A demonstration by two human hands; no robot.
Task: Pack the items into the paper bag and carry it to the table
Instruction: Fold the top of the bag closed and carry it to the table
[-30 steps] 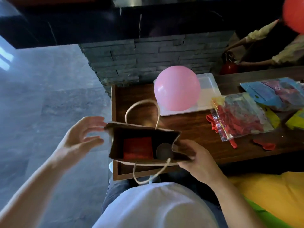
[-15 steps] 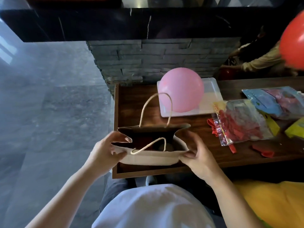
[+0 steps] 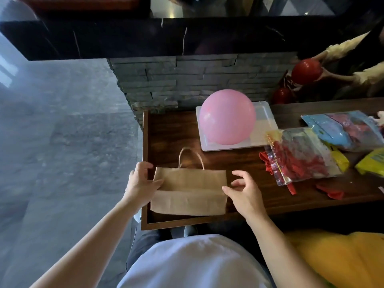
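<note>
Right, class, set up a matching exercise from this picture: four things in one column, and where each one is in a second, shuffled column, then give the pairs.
Things
1. paper bag
2. pink balloon
3. red balloon
4. clear packet of red balloons

Places
A. on the white tray
B. held by another person's hands at top right
C. between the left hand and right hand
D. flat on the wooden table, right of the tray

Pairs: 1-C, 2-A, 3-B, 4-D
</note>
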